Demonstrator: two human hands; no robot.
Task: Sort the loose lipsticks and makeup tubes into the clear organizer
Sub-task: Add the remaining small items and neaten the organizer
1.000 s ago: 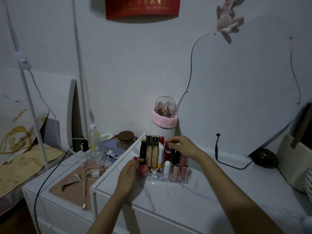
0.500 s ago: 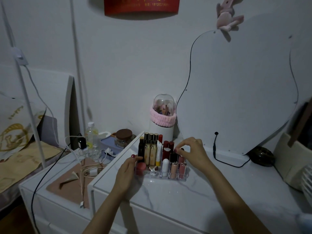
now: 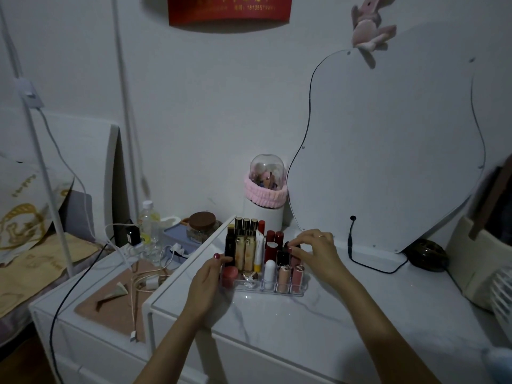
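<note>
1. Your right hand [image 3: 315, 249] is pinching a dark, short lipstick tube [image 3: 291, 246] between fingertips and thumb, over the right back cells of the clear plastic compartment organizer [image 3: 297, 293]. Whether it is seated in a cell yet, I can't tell; your fingers hide its base.
2. Your left hand [image 3: 206, 281] braces the organizer's left end, thumb curled against the tall black tube [image 3: 229, 246] at that corner. The organizer sits on the white marble-pattern dresser top [image 3: 318, 322], near its left edge.
3. Risks, as I judge them: the cells are packed tight, so a tube lowered off-centre can catch a neighbour and knock the dark red lipsticks [image 3: 274, 239] or the pink-capped tubes [image 3: 291, 275] over. Easing off your left-hand brace lets the light tray slide toward the edge.
4. Orientation: the tubes that show stand upright, long axis vertical, caps up. The held tube looks about vertical too, though it is mostly covered.
</note>
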